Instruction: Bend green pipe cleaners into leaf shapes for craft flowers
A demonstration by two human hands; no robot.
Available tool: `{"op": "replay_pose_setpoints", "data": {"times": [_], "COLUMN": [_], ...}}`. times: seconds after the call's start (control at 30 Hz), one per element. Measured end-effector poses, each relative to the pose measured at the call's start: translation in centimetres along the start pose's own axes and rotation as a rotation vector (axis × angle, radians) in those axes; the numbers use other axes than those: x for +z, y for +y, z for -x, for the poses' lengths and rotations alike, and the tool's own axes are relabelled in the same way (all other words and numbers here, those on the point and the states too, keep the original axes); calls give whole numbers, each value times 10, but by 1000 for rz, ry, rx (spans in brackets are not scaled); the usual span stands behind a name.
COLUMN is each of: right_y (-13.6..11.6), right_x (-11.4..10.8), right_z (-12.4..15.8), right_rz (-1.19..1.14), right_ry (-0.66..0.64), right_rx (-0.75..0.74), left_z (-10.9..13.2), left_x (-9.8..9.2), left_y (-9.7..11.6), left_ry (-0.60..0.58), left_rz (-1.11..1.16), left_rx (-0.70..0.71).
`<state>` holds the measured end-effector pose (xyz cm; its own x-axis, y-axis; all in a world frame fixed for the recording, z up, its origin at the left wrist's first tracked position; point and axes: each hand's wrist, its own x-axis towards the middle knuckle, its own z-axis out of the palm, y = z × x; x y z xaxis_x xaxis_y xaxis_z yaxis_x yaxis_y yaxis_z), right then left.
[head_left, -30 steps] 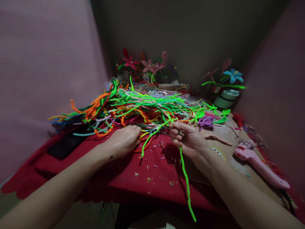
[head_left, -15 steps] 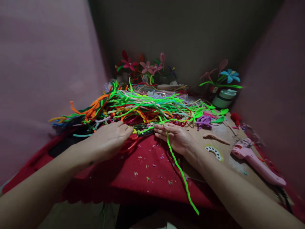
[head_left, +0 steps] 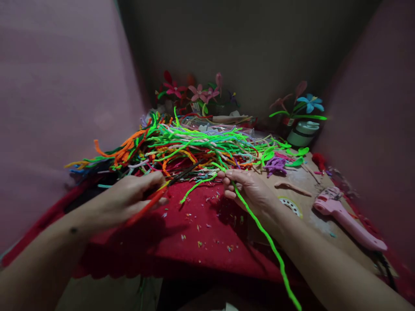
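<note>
My left hand [head_left: 138,195] is closed round a pair of scissors [head_left: 154,199] with orange-red and yellow handles. Their dark blades point up and right towards the pile. My right hand [head_left: 243,188] pinches a bright green pipe cleaner [head_left: 270,239] between thumb and fingers. One long end hangs down past the table's front edge. A shorter green end [head_left: 194,188] slants left from the fingertips, below the scissor blades and apart from them. Just behind both hands lies a heap of loose pipe cleaners [head_left: 197,140], mostly green with orange, red and white ones.
On the right, a cardboard sheet [head_left: 304,183] bears a pink glue gun [head_left: 350,222], a purple bundle [head_left: 277,166] and a white ring with a yellow rim [head_left: 291,206]. Finished pipe-cleaner flowers [head_left: 199,93] and a pale green lidded container [head_left: 304,134] stand behind. Coloured scraps dot the red cloth [head_left: 181,255].
My left hand has lifted the scissors off the cloth and drawn them back left. My right hand has raised the green pipe cleaner slightly, its shorter end now drooping left.
</note>
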<state>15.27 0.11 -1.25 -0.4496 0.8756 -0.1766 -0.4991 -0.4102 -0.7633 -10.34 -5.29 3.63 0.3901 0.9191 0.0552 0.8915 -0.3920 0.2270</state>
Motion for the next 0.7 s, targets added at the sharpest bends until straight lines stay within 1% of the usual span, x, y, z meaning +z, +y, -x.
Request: {"op": "replay_pose_setpoints", "data": {"times": [0.13, 0.2, 0.27, 0.37, 0.43, 0.53, 0.7], "right_y": [1, 1, 1, 0, -1, 0, 4], "right_x": [6, 10, 14, 18, 18, 17, 11], "right_z": [5, 7, 10, 14, 15, 15, 11], "right_rz": [73, 102, 130, 136, 126, 119, 98], "right_ry": [39, 66, 92, 120, 111, 97, 126], "right_rx": [-64, -96, -116, -122, -123, -128, -143], "left_z": [-8, -11, -13, -15, -15, -15, -15], "left_x": [17, 20, 22, 24, 25, 27, 30], "left_y": [28, 39, 45, 46, 45, 43, 44], "left_ry": [-49, -96, -134, -142, -125, -104, -84], "left_rz": [-244, -351, -432, -514, -547, -573, -595], "left_rx": [-31, -45, -40, -34, -42, -59, -49]}}
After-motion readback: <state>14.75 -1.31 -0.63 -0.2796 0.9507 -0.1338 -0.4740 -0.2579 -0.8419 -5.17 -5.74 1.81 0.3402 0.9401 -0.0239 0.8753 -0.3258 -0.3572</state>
